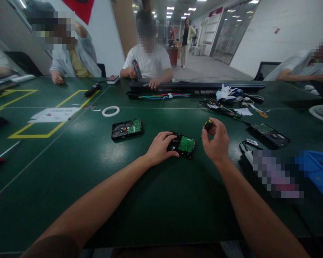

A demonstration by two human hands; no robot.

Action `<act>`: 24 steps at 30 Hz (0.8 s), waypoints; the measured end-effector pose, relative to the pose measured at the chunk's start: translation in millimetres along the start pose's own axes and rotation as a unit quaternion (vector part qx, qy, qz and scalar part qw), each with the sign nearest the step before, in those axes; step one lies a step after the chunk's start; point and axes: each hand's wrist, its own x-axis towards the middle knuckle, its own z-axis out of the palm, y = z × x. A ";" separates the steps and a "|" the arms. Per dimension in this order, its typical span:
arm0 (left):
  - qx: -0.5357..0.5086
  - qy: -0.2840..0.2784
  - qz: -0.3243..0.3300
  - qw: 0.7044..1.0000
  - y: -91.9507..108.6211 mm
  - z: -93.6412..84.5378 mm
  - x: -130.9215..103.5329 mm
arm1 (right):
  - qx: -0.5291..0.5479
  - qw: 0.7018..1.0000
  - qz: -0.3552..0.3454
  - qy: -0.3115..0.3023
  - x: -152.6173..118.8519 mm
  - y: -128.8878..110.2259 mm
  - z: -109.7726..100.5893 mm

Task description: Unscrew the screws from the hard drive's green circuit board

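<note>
Hard drives: three are being carried by the green surface (150, 200); the held drive (181, 144) is lying between the near and far edges, its circuit board (187, 144) facing up.
Left hand (161, 148): the held drive is being gripped at its left end, the fingers being bent over its far side and the thumb being laid along its near side.
Right hand (217, 141): one yellow-and-black screwdriver (208, 124) is being pinched between nearly closed thumb and fingers; whether the held drive is being touched by its tip cannot be told.
Other drives: one left drive (123, 130) is lying beyond the left hand; one right drive (270, 135) is lying toward the right edge.
White ring (111, 115): one is resting between the left drive and the far edge.
Blue bin (320, 168): one is standing toward the near right corner.
Power tool (136, 69): one is being held by one person (150, 57) at the far edge.
</note>
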 end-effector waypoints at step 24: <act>-0.008 0.011 -0.087 0.996 -3.2 -0.9 0.0 | 0.077 0.992 0.099 -0.020 -4.8 -5.2 4.7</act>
